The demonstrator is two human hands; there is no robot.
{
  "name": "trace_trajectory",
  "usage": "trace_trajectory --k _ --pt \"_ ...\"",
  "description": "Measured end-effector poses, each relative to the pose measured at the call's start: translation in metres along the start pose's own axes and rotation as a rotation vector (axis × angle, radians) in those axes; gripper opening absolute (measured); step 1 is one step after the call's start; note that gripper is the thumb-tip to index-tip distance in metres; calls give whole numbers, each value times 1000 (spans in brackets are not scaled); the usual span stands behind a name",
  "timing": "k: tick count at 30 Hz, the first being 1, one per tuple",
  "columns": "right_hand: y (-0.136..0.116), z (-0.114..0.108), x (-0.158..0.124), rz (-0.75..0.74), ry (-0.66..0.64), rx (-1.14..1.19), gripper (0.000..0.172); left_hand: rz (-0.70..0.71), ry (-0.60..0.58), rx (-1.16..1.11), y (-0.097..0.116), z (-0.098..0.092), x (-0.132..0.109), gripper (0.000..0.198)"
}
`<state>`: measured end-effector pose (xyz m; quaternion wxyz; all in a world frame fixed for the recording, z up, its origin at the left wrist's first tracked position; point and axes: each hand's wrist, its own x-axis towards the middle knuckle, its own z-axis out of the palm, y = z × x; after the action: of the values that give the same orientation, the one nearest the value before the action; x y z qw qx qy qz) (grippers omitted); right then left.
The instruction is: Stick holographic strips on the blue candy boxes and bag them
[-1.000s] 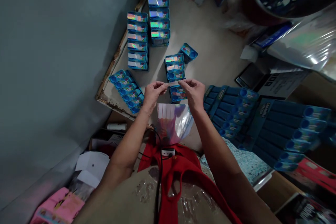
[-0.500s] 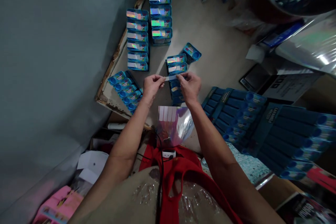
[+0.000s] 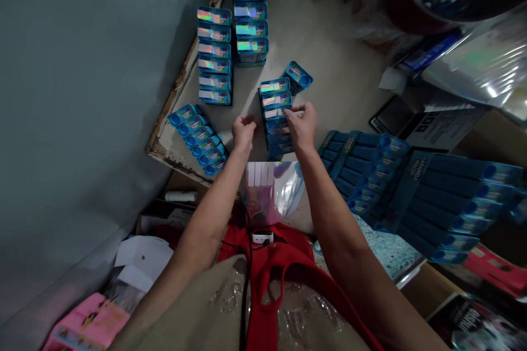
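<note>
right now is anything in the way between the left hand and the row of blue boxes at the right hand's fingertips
Nothing visible: only bare tabletop shows between the left hand and the row of blue boxes. The right hand reaches in from the opposite side.

Top [image 3: 185, 312]: dull tan, smooth cloth, the fabric looking plain apart from the front
Print [image 3: 307, 301]: clear and glossy, in streaks and blobs that catch the light, on both sides of the strap
Mark [image 3: 239, 266]: small, dark, roundish, near the top's far edge
Strap [image 3: 267, 334]: red, flat, wide, down the middle of the front
Loop [image 3: 282, 288]: narrow red band, curved, beside the strap
Lap cloth [image 3: 294, 238]: red, creased
Cable [image 3: 248, 263]: thin, black, along the strap's left edge
Device [image 3: 262, 237]: small white block with dark marks, against the lap cloth
Left hand [image 3: 244, 132]: bare
Right hand [image 3: 303, 123]: bare
Forearms [image 3: 216, 205]: both bare
</note>
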<state>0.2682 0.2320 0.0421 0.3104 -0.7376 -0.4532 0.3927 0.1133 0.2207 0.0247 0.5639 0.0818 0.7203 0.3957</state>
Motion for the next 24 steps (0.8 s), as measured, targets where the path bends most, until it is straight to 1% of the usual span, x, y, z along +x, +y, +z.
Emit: trace_trajectory --k 1,2,3,4,5,8,9,11,15,17,19,21,24 --pt "-3 -1 -4 50 26 60 29 115 8 74 3 -7 -7 21" --pt "-6 -3 -8 92 42 112 32 225 -9 149 6 -14 -14 19" --pt "-9 -4 -11 117 48 147 35 312 -53 213 9 -20 -23 20" --pt "-12 -5 -15 133 56 166 36 368 -115 261 12 -26 -32 25" --pt "-15 -5 -19 141 65 174 37 390 -180 291 13 -31 -41 29" --pt "-24 -5 -29 150 54 209 39 342 -342 279 12 -38 -60 38" --pt "-26 -4 -32 153 40 228 40 319 -381 261 11 -38 -63 40" --pt "-28 -6 -37 155 18 273 42 287 -432 233 8 -39 -67 37" --pt "-26 -19 -49 142 -47 349 47 277 -442 238 8 -47 -67 34" --pt "-22 -28 -54 144 -98 376 53 282 -464 275 11 -53 -64 34" --pt "-18 -32 -58 148 -115 380 54 297 -477 328 14 -55 -60 33" --pt "-17 -31 -59 139 -77 358 48 323 -455 380 16 -54 -53 31" --pt "-19 -21 -53 83 12 304 39 364 -374 423 17 -48 -41 26"
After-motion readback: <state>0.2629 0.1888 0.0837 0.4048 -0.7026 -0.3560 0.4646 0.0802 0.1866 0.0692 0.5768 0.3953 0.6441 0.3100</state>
